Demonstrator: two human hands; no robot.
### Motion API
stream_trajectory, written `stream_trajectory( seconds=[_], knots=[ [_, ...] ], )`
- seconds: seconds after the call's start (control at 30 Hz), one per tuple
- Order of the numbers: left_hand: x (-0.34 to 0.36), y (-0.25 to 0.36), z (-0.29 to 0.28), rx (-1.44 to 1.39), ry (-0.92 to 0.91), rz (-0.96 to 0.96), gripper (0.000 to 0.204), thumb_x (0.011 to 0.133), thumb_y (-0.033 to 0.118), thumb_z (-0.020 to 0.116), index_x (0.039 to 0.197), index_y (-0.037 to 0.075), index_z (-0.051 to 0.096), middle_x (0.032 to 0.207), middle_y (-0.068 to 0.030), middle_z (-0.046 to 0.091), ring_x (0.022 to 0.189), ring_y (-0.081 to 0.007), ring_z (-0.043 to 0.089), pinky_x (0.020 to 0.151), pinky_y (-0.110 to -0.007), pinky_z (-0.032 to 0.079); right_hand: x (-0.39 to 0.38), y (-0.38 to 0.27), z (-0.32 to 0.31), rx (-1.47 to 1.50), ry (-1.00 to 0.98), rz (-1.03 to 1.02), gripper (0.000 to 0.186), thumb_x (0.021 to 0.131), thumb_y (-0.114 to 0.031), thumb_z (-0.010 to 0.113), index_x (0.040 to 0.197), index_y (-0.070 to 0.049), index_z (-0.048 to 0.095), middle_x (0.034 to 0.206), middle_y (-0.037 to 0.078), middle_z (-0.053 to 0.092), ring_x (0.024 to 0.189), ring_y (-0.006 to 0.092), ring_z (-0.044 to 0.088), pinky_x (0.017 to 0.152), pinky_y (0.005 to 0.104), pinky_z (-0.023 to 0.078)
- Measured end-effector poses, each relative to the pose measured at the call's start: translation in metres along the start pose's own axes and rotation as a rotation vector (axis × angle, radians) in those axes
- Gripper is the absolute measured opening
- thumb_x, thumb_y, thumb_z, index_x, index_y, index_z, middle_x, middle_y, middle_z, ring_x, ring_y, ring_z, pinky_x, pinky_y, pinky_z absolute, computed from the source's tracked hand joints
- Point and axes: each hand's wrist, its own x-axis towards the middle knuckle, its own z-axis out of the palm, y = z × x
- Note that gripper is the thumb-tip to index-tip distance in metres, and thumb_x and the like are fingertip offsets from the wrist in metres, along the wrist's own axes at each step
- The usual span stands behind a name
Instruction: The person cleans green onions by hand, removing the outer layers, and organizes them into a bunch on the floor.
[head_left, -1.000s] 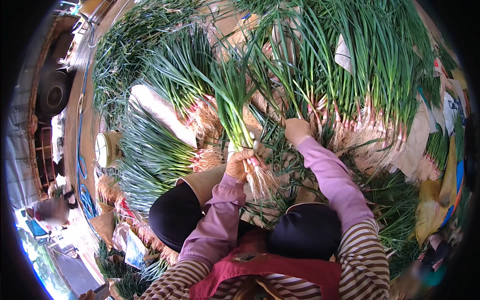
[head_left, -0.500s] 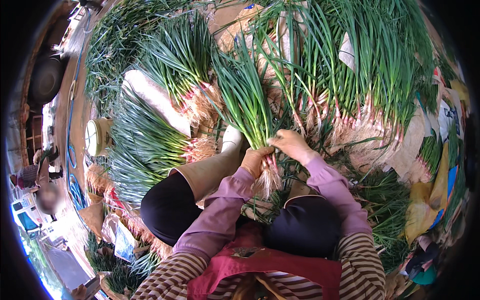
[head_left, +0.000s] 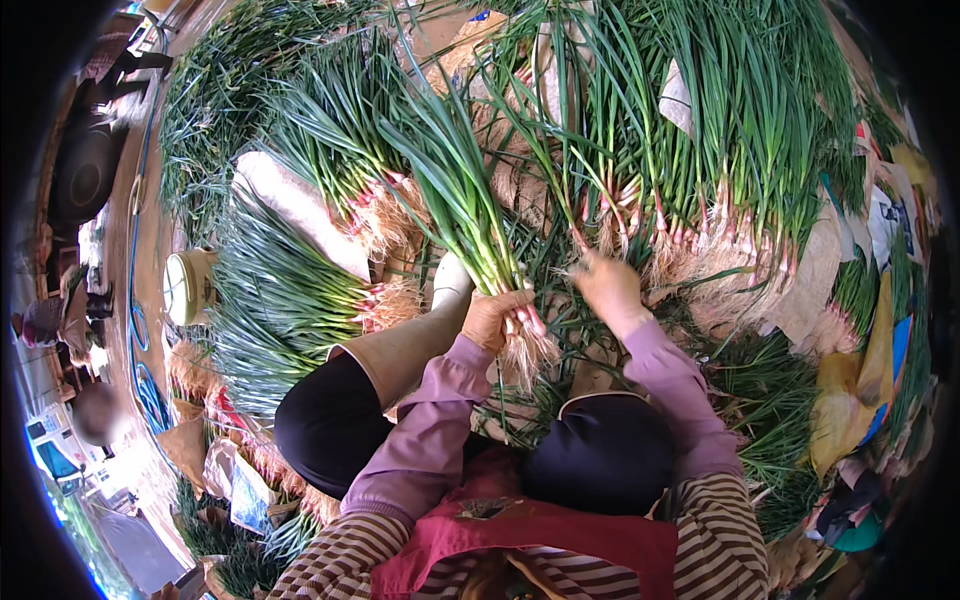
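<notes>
"How do the hands stand?"

"The left hand (head_left: 490, 318) is closed around a bunch of long-leaved green onions (head_left: 465, 215) with pinkish bulbs; the leaves slant up and leftward, and pale stringy roots hang below the fist. The right hand (head_left: 607, 287) is half curled, just beside the root ends of a broad bank of upright-laid green onions (head_left: 740, 170). Its fingertips are blurred, so I can't tell whether it grips a stalk."

"What else is hidden?"

"The fingers cover part of the held stems, and the bank's leaf tips run off the upper edge."

"Room to move?"

"A narrow gap between the hands, strewn with loose leaves. The black-trousered right knee (head_left: 600, 450) bounds it below, and a cream rubber boot (head_left: 425, 328) lies to the left."

"Any writing?"

"The white-and-blue plastic bag (head_left: 888, 225) near the right rim carries blue marks, too small to read."
</notes>
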Motion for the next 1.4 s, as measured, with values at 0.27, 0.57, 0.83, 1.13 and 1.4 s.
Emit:
stream_trajectory(
  seconds=[0.27, 0.57, 0.83, 1.13, 1.4],
  knots=[
    [0.022, -0.031, -0.021, -0.258, -0.076, -0.144, 0.015, 0.079, 0.002, 0.06, 0.093, -0.002, 0.059, 0.072, -0.0096, 0.064, 0.053, -0.0184, 0.063, 0.043, -0.025, 0.05, -0.004, -0.008, 0.013, 0.151, -0.189, -0.223, 0.026, 0.092, -0.028, 0.05, 0.084, -0.008, 0.065, 0.055, 0.0, 0.053, 0.044, 0.0104, 0.047, 0.041, 0.0274, 0.043],
    [0.019, -0.024, -0.014, -0.269, -0.141, -0.18, 0.005, 0.079, 0.003, 0.061, 0.083, 0.001, 0.059, 0.061, -0.0065, 0.061, 0.047, -0.015, 0.06, 0.036, -0.02, 0.042, 0.073, 0.001, 0.003, -0.217, 0.151, -0.007, 0.032, 0.09, -0.036, 0.053, 0.084, -0.006, 0.062, 0.06, 0.01, 0.058, 0.054, 0.0242, 0.058, 0.055, 0.0371, 0.049],
    [0.014, -0.011, -0.004, -0.361, -0.108, -0.156, 0.03, 0.08, 0.003, 0.058, 0.109, 0.0, 0.056, 0.078, -0.0091, 0.066, 0.055, -0.0149, 0.062, 0.04, -0.018, 0.043, 0.009, 0.021, 0.052, 0.036, 0.073, -0.819, 0.014, 0.088, -0.012, 0.054, 0.084, -0.004, 0.065, 0.078, 0.007, 0.061, 0.063, 0.0158, 0.057, 0.054, 0.0283, 0.049],
    [0.015, -0.033, -0.014, -0.236, -0.213, -0.185, 0.01, 0.08, 0.006, 0.061, 0.083, -0.003, 0.063, 0.066, -0.0116, 0.064, 0.054, -0.018, 0.063, 0.039, -0.019, 0.043, 0.024, -0.023, 0.001, 0.277, -0.137, -0.119, 0.037, 0.088, -0.038, 0.056, 0.077, -0.003, 0.059, 0.061, 0.011, 0.057, 0.056, 0.023, 0.056, 0.054, 0.0359, 0.045],
    [0.014, -0.037, -0.011, -0.311, -0.216, -0.238, 0.009, 0.08, 0.003, 0.058, 0.083, -0.005, 0.059, 0.066, -0.0138, 0.063, 0.055, -0.0254, 0.064, 0.056, -0.034, 0.056, 0.008, -0.02, 0.019, -0.151, 0.012, -0.319, 0.017, 0.082, -0.018, 0.056, 0.071, -0.005, 0.059, 0.062, 0.012, 0.062, 0.06, 0.0293, 0.064, 0.054, 0.0371, 0.051]
  ],
)
